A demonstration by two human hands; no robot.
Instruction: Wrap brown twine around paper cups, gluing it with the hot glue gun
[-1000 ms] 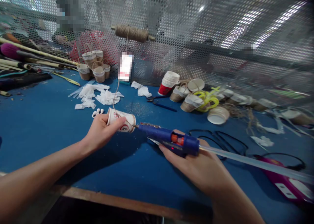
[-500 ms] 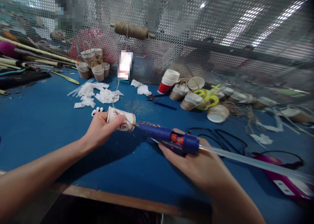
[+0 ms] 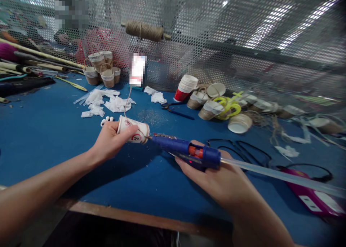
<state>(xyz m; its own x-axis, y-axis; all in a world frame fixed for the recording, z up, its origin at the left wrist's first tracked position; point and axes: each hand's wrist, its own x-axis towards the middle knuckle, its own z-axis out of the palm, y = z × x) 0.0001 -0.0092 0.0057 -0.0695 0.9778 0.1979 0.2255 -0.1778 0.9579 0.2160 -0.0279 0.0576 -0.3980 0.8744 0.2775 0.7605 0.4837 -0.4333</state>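
My left hand [image 3: 112, 139] is closed around a white paper cup [image 3: 127, 124] with red print, tipped on its side with one end toward the right. A strand of brown twine [image 3: 128, 101] comes down to the cup and passes under my thumb toward that end. My right hand [image 3: 216, 182] grips a blue hot glue gun [image 3: 178, 146]; its nozzle meets the cup's right rim, or is very close to it. A long clear glue stick [image 3: 270, 173] sticks out of the gun's back. Most of my right fingers are hidden behind the gun.
A twine spool [image 3: 143, 30] hangs on the perforated metal screen [image 3: 205, 41]. Twine-wrapped cups [image 3: 108, 77] stand back left, with others [image 3: 211, 110] to the right near stacked paper cups [image 3: 186, 88]. White fabric scraps [image 3: 119, 103], pliers [image 3: 178, 111], and a magenta power strip [image 3: 310, 193] lie on the blue table [image 3: 119, 196].
The view has shifted very slightly. My hands, the cup and the glue gun hold nearly the same position, with the nozzle still at the cup's rim.
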